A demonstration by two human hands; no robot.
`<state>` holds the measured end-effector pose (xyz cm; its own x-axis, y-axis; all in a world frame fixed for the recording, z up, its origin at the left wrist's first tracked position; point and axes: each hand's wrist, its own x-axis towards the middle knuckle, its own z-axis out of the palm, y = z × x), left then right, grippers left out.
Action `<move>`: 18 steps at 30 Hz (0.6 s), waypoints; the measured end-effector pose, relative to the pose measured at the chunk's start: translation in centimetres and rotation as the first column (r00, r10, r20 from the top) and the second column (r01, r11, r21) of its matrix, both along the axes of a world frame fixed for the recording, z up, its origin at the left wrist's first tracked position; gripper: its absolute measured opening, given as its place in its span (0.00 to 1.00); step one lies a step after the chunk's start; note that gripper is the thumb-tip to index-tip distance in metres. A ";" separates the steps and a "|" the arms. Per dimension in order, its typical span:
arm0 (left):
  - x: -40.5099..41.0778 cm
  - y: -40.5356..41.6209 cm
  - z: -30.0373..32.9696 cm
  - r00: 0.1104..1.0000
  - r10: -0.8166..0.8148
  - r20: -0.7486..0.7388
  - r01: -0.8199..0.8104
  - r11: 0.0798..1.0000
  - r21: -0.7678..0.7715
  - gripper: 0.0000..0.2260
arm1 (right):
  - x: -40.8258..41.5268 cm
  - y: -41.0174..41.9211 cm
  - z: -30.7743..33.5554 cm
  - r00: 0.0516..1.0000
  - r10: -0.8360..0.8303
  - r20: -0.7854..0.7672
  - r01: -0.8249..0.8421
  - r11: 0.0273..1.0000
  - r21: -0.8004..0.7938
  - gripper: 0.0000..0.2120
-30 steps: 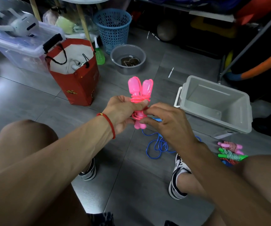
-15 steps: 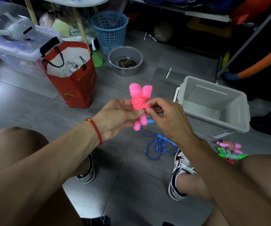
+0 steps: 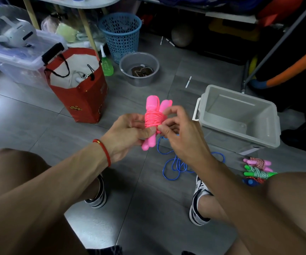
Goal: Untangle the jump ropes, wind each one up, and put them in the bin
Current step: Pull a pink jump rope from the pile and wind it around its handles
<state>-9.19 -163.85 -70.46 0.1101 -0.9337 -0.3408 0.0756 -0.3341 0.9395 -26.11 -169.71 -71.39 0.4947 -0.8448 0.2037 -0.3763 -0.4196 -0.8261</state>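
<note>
Both hands (image 3: 154, 131) around wound pink jump rope (image 3: 153, 120), beside rope-free grey bin (image 3: 240, 116).

Lower part of the pink jump rope (image 3: 153, 119) handles covered by the left hand (image 3: 128, 134) thumb. Blue jump rope (image 3: 176, 165) partly behind the right hand (image 3: 183, 133) and forearm. Wound ropes (image 3: 257, 169) at right edge half hidden by the right knee. Contents of the grey basin (image 3: 139, 69) too dim to identify.

pink rope (image 3: 154, 119) wound, blue rope (image 3: 176, 162) loose, bin (image 3: 240, 115) upright
</note>
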 end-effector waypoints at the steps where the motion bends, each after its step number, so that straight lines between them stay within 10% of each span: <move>1: 0.0 0.0 0.0 1.000 0.006 -0.001 -0.006 1.000 -0.004 0.10 | 0.0 -0.1 0.1 1.000 0.006 0.004 -0.006 1.000 -0.006 0.09; 18: -0.7 -0.3 -0.2 0.993 0.118 0.022 -0.119 0.993 0.013 0.10 | 0.6 -0.9 0.0 0.978 0.089 -0.190 -0.103 0.992 -0.068 0.04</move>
